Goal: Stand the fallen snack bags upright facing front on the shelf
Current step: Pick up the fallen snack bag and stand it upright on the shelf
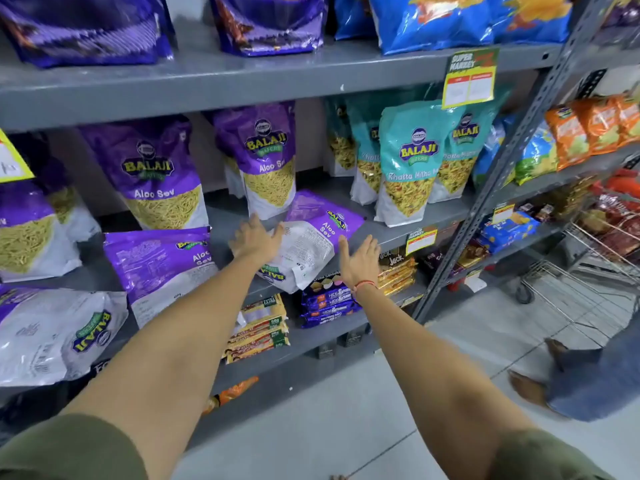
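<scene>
Lying back-up between both hands, the fallen purple-and-white foil Aloo Sev snack bag (313, 239) overhangs the grey metal shelf (398, 233) edge, its long axis running far-right to near-left. Left hand (254, 239), fingers spread, touches its left edge; right hand (358, 259), also spread, hovers just beside its right.

Both hands reach toward a fallen purple bag (311, 237) lying flat on the grey shelf (221, 216): left hand (254, 239) open beside it, right hand (358, 259) open near its edge.
</scene>
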The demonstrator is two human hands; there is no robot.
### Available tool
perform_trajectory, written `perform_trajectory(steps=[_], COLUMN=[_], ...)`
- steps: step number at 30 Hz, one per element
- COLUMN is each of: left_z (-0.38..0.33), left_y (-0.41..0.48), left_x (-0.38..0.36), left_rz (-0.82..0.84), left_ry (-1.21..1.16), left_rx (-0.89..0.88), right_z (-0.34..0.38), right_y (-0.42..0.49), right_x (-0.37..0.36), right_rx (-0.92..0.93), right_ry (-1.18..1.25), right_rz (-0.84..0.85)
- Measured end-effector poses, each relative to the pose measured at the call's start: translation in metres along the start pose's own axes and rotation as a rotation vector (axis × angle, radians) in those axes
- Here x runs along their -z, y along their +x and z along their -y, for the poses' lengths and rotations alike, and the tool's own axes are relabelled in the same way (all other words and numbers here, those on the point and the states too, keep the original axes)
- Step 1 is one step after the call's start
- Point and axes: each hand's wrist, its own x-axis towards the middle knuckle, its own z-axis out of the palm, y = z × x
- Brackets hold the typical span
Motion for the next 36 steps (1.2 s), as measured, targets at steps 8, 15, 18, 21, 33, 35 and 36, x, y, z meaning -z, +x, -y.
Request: perform_trajectory(steps=[8,15,18,21,33,35,36], left_z=[0.022,0.022,0.017,0.009,0.007,0.009,0.009], left_y=[0.018,0.014,0.013,0.009,-0.009,-0.012,-0.012], left_x=[0.003,-0.001,0.004,0.011,-0.017,-0.020,-0.020], left_rz=[0.406,0.591,0.717,0.789,1.017,1.038,1.046], left_ry=[-0.368,-0.679,-0.842,-0.920,-0.960,-0.982,-1.005], left_rx=[0.189,0.207,0.230,0.237,0.149,0.110,0.096], right_z=[0.022,0.023,0.020,0.022,-0.011,-0.010,-0.010], right_y=[0.015,0.034,0.040,0.031,0.032,0.034,0.036], right_x=[-0.039,-0.043,-0.038,-0.024,0.012,0.017,0.019], right_rx=[-0.294,-0.380,-0.448,-0.486,-0.380,-0.355,-0.351], right_ry=[0.422,0.645,0.711,0.841,1.080,1.024,1.006], right_rz=[0.157,0.368,0.397,0.464,0.718,0.734,0.734])
